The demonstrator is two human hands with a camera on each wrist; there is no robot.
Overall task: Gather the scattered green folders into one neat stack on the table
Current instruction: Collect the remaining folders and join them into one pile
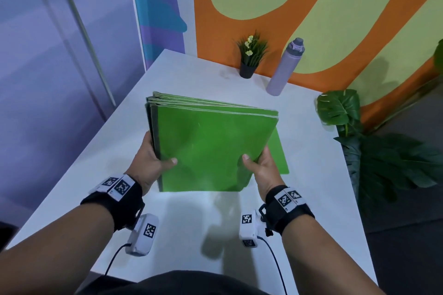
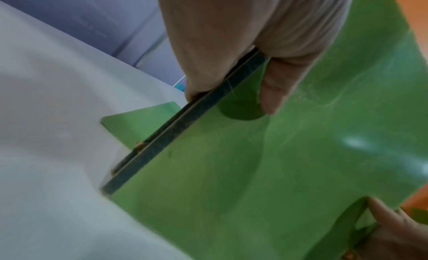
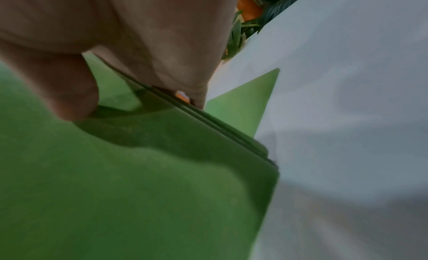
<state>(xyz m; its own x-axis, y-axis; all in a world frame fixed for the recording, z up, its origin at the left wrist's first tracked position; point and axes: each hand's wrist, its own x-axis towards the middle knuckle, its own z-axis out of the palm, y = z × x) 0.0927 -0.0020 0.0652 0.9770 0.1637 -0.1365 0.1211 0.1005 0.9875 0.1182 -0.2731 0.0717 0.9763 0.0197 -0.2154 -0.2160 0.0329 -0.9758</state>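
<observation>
A bundle of several green folders (image 1: 208, 143) is held tilted above the white table (image 1: 311, 175), its far end raised and its near edge low. My left hand (image 1: 153, 163) grips the bundle's left edge, thumb on top; the left wrist view shows that thumb on the folders (image 2: 254, 172). My right hand (image 1: 259, 165) grips the right edge, thumb on top, fingers underneath; the folders (image 3: 115, 190) fill the right wrist view. One more green folder (image 1: 279, 158) lies flat on the table under the bundle, its right part showing. Its corner (image 3: 254, 102) shows beyond the bundle.
A small potted plant (image 1: 250, 57) and a lilac water bottle (image 1: 285, 67) stand at the table's far edge by the painted wall. Large-leaved plants (image 1: 347, 112) stand off the right edge. Bare table surface lies near me and to the left.
</observation>
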